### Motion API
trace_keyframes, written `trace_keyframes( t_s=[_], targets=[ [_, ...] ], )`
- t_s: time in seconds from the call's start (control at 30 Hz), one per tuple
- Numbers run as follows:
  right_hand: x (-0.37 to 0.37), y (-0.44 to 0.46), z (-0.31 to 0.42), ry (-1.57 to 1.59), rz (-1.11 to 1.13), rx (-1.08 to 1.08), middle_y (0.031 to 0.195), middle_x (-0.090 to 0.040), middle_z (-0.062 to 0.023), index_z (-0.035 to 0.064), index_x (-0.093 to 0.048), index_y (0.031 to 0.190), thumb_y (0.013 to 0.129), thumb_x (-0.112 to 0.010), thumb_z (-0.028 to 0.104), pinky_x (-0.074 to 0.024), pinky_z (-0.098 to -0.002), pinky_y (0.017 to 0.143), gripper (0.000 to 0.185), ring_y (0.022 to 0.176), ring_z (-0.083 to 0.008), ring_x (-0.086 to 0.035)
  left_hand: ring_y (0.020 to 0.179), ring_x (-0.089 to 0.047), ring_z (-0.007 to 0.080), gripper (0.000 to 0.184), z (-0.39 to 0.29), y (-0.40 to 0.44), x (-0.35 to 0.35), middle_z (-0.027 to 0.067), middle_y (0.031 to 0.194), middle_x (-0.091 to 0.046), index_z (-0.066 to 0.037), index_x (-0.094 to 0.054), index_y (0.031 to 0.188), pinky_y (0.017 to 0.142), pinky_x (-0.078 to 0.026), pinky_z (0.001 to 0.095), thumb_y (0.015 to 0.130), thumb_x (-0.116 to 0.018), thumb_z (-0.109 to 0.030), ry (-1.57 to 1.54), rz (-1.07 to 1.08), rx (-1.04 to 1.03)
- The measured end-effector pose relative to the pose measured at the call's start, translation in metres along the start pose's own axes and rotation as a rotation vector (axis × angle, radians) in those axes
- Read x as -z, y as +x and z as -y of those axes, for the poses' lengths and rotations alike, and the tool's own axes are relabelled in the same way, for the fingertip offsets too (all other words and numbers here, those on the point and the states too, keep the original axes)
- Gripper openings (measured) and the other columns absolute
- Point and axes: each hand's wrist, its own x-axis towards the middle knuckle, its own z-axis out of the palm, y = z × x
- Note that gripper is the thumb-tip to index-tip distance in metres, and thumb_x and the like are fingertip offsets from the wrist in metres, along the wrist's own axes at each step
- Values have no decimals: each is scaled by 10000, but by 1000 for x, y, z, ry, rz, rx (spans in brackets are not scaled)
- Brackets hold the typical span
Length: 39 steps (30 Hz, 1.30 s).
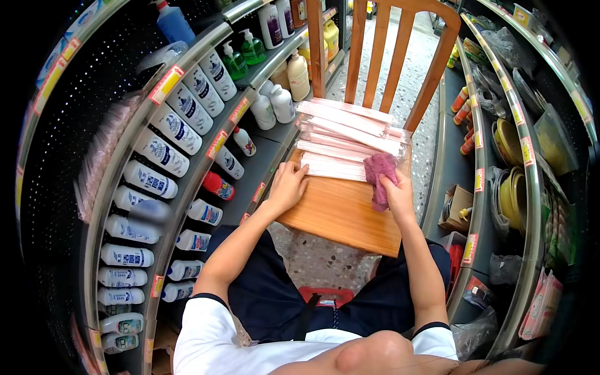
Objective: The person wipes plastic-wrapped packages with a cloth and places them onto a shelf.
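Across the brown wooden seat [337,215], long pink-and-white, clear-wrapped packets [347,147] lie crosswise; right hand [399,195] clenches a crumpled purple cloth [379,170], lengthwise towards the body; left hand [289,186] beside them, grip unclear.

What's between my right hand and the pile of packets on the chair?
In the head view, a purple cloth lies there, gripped by your right hand and overlapping the packets.

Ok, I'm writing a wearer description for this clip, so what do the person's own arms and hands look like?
The left hand and right hand are ungloved. Both arms are bare up to short white sleeves, edged with dark bands. No watch shows.
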Motion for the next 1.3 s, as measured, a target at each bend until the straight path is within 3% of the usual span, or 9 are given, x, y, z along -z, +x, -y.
trace_keyframes(
  t_s=[0.33,0.43,0.53,0.57,0.67,0.8,0.9,1.0,1.3],
  targets=[
    [-17,-7,2,-138,31,-5,761,-632,14,12,-680,1098,917,-610,89,-460,-253,635,209,690,-65,-546,977,-552,315,172,-17,-23,11,123,955,-590,-45,-730,952,865,-463,413,800,-736,-127,-119,85,-59],
    [-32,-17,21,-264,111,42,828,-682,-71,6,-665,1123,906,-612,69,-501,-301,692,232,755,-149,-635,967,-563,308,188,-27,-37,19,119,940,-595,-43,-730,983,844,-468,402,812,-732,-121,-198,161,-69],
    [-55,-22,16,-376,99,338,943,-699,-181,-10,-648,1139,882,-620,41,-521,-364,766,263,869,-282,-688,943,-562,302,211,-24,-45,23,115,923,-591,-43,-733,1004,835,-463,396,809,-735,-126,-318,193,-41],
    [-61,-26,18,-452,112,382,1068,-673,-235,-13,-618,1197,840,-608,-8,-528,-408,822,358,965,-373,-674,930,-562,296,235,-22,-48,22,108,910,-588,-43,-732,1026,824,-459,393,807,-735,-126,-304,166,0],
    [-88,-36,13,-622,107,660,1118,-665,-222,-13,-576,1266,808,-602,-25,-537,-423,843,459,980,-377,-664,925,-562,291,252,-19,-53,27,104,904,-588,-44,-727,1047,818,-452,396,810,-730,-126,-310,166,53],
    [-118,-62,-19,-831,320,740,1261,-626,-182,-4,-571,1279,767,-652,73,-499,-428,936,524,1123,-335,-618,928,-555,304,240,-14,-69,7,110,898,-593,-25,-715,936,821,-434,404,711,-748,-99,-207,36,96],
    [-127,-74,-33,-903,361,761,1331,-594,-169,-5,-571,1285,763,-641,104,-459,-432,997,537,1197,-316,-583,928,-550,301,205,-14,-74,1,106,887,-591,-30,-710,854,809,-425,409,665,-759,-94,-199,-13,105],
    [-118,-72,-35,-923,420,704,1351,-582,-179,-20,-567,1284,765,-625,96,-439,-438,1031,535,1226,-317,-569,908,-541,288,161,-14,-76,10,83,869,-587,-66,-725,813,794,-413,412,668,-775,-114,-39,120,112],
    [-77,-63,-33,-1024,397,613,1356,-580,-164,-2,-579,1276,740,-655,76,-421,-435,1065,547,1270,-298,-544,819,-525,243,234,-25,-65,20,50,751,-552,-158,-788,991,733,-362,387,784,-771,-265,-74,103,133]
  ],
)
